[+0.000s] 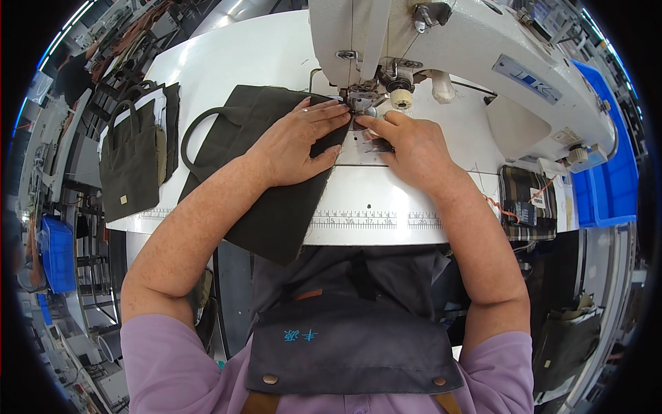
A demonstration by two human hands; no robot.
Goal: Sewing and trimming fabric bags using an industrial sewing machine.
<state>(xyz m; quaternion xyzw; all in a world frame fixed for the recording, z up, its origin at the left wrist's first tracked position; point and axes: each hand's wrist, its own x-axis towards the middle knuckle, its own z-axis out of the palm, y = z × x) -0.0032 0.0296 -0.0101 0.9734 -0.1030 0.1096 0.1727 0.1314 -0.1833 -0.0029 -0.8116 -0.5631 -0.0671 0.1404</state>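
At far left we note a blue bin (58, 252) below the level of the white tabletop (386, 190). On the tabletop's left side we find a pile of dark bags (131, 162), handles upward. To its right lies the dark bag (276, 210), its handle loop pointing left, its lower corner overhanging the front edge. The left hand (298, 141) rests flat on it, fingers extended toward the needle area of the sewing machine (414, 34). Just beside, the right hand (414, 148) is bent, index fingertip near the bag's right edge; we cannot tell whether it grips anything. The hands are apart, though close. Farther right we record a plaid cloth (527, 224) and a second bin (607, 186), also blue.
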